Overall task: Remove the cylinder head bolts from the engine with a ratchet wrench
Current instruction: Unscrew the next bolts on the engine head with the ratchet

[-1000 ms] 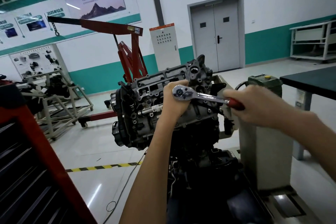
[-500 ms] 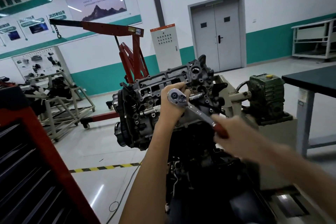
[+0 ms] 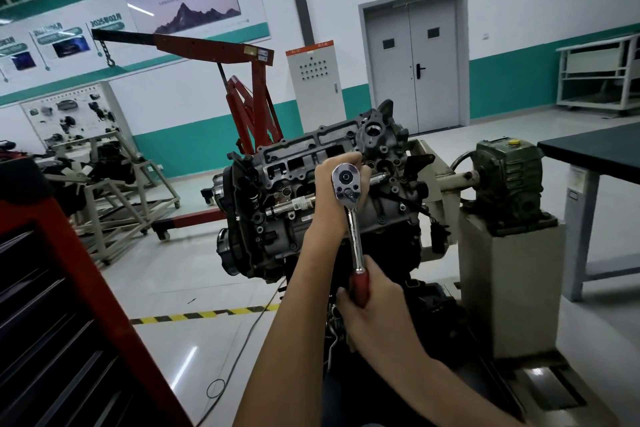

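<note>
While the right hand (image 3: 375,317) is wrapped tight round the red grip of the ratchet wrench (image 3: 355,236), thumb lying up along the handle, the left hand (image 3: 327,206) is cupped behind the tool's head with its fingers curled over the top, so both are clamped on the same tool. The wrench looks like a regular chrome ratchet: a round, shiny head with the selector knob facing the camera, a polished shank and a glossy red handle. It hangs almost straight down from the head, tilted slightly right at the bottom. Whatever it's seated on is hidden behind the left hand, so I can't tell you which fastener. The head sits against the top face of the engine (image 3: 294,163), a grimy dark grey block tipped on its side on a stand, with a green gearbox (image 3: 507,177) just right of it on a grey pedestal. Further out, a red hoist (image 3: 214,48) stands behind the engine, a red tool cabinet (image 3: 79,270) fills the lower left, and a dark tabletop (image 3: 595,151) pokes in from the right.
</note>
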`<state>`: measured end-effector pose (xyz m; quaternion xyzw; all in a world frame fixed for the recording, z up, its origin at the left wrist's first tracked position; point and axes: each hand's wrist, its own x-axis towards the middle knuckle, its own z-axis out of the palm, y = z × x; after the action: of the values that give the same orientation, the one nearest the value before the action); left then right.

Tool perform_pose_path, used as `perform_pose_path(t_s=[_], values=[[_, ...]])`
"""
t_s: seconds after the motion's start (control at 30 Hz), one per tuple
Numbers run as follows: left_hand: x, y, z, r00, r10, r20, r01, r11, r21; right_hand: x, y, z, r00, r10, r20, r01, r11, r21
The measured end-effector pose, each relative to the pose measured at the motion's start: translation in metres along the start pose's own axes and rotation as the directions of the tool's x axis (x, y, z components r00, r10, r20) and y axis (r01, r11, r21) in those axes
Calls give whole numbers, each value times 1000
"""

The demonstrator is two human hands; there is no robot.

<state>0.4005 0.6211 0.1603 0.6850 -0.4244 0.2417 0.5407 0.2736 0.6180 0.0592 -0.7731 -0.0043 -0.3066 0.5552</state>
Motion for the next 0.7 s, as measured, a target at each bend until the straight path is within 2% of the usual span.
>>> perform_pose_path(t_s=[0.07,0.13,0.17,0.27,0.33,0.37,0.4,0.43,0.5,0.57,0.63,0.7], values=[[-2,-2,-3,1000,0,8,1,1000,-7,4,1,-9,1000,-6,26,7,999,-39],[-5,-5,-7,1000,-5,20,6,999,-33,15,0,-47,990,-83,112,109,961,-253],[-5,-4,-9,1000,-15,25,16,998,-64,24,-2,-71,975,-115,189,180,910,-374],[-1,1,-13,995,0,97,7,998,-65,65,-23,-138,918,-130,375,362,661,-657],[3,6,-11,991,21,131,-20,1000,-11,89,-39,-165,911,-183,370,412,439,-799],[4,8,-9,993,19,118,-18,1000,-12,94,-42,-170,910,-211,356,412,379,-828],[3,8,-7,996,16,92,-14,1000,-27,93,-40,-169,916,-215,337,397,385,-833],[1,6,-6,998,22,58,-19,998,-52,86,-36,-162,930,-195,313,368,448,-815],[-1,0,-3,1000,23,-1,-23,996,-82,59,-19,-133,959,-135,249,274,669,-691],[0,-3,0,999,-40,-28,37,995,-88,33,-7,-91,985,-65,163,136,867,-479],[2,0,3,997,-63,-36,60,995,-83,16,-4,-50,994,0,107,27,968,-249],[2,1,4,999,-34,-42,32,998,-49,8,-4,-24,996,11,91,-3,996,-89]])
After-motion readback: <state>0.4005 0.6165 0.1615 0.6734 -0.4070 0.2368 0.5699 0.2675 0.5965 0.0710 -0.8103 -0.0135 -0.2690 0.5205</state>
